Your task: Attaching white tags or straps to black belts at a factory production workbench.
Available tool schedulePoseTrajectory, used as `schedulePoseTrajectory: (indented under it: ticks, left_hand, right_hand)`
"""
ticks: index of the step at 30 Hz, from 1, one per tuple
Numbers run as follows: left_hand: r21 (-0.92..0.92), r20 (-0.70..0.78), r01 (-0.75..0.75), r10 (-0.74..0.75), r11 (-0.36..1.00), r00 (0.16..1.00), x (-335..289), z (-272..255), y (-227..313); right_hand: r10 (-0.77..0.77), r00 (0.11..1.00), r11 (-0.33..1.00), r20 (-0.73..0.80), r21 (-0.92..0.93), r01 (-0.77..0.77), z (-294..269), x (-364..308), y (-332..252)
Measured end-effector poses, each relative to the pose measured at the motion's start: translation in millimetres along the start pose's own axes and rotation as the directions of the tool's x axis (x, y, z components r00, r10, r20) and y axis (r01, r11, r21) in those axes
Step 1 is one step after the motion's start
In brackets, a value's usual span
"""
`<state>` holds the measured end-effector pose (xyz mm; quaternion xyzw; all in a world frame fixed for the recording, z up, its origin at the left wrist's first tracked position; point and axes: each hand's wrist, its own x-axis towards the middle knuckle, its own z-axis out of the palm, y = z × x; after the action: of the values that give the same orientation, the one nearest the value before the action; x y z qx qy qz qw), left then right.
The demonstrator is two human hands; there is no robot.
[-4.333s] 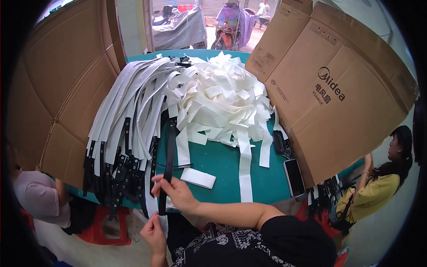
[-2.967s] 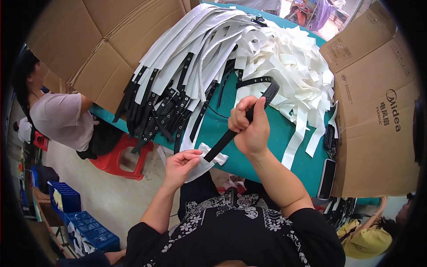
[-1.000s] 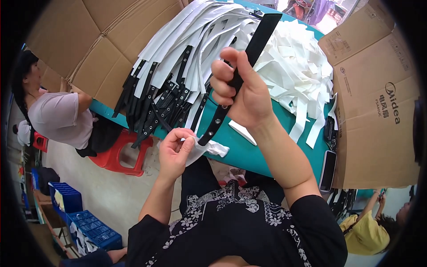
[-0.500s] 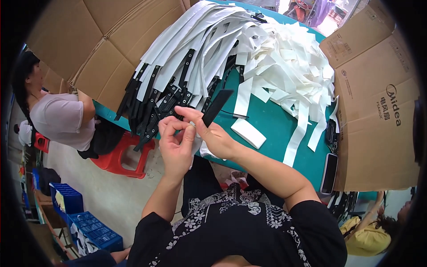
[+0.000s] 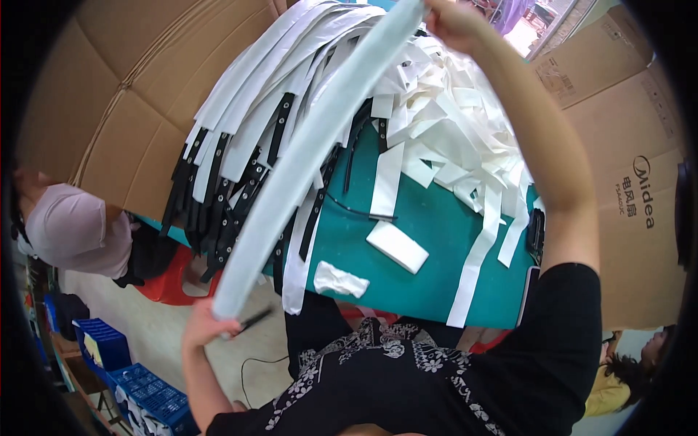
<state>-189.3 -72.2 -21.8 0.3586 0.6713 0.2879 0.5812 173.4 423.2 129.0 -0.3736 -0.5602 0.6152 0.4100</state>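
A long strap in a white sleeve [image 5: 313, 145] stretches taut between my two hands. My left hand [image 5: 203, 325] grips its lower end, where a black tip sticks out, down beside the table's near edge. My right hand [image 5: 454, 22] holds its upper end raised high over the far side of the green table [image 5: 429, 225]. Under the strap lies a fanned row of white-sleeved black straps [image 5: 247, 145], their black ends hanging off the table's left edge. A heap of loose white strips [image 5: 451, 138] lies to the right.
A crumpled white scrap [image 5: 340, 280] and a flat white pad [image 5: 397, 247] lie near the table's front edge. Cardboard sheets stand at the left [image 5: 123, 109] and right [image 5: 625, 167]. A seated person [image 5: 69, 229] is at the left, blue crates [image 5: 116, 349] below, another person [image 5: 625, 370] at the lower right.
Half a second ago both hands worked a black strap end close together near the table edge. Now they have spread wide apart, right hand high, left low, with the white-sleeved strap stretched between them.
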Motion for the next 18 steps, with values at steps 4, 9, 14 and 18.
schedulePoseTrajectory:
  ticks: [4, 9, 14, 18]
  left_hand:
    - [0.487, -0.302, -0.4, 0.58, 0.776, 0.757, 67, -30, 133]
    - [0.841, -0.39, -0.316, 0.897, 0.438, 0.208, 172, -51, 261]
    - [0.608, 0.171, -0.701, 0.801, 0.372, 0.573, 165, 91, 238]
    - [0.606, 0.65, -0.795, 0.574, 0.006, 0.499, 156, 146, 151]
  right_hand:
    - [-0.157, 0.912, 0.942, -0.379, 0.221, 0.254, -9, 91, -78]
    - [-0.395, 0.91, 0.885, -0.126, -0.319, 0.34, 0, 65, -63]
    - [-0.149, 0.913, 0.418, 0.379, -0.813, 0.406, -2, -87, 62]
    - [0.006, 0.924, 0.373, 0.383, -0.858, 0.353, -6, -198, 123]
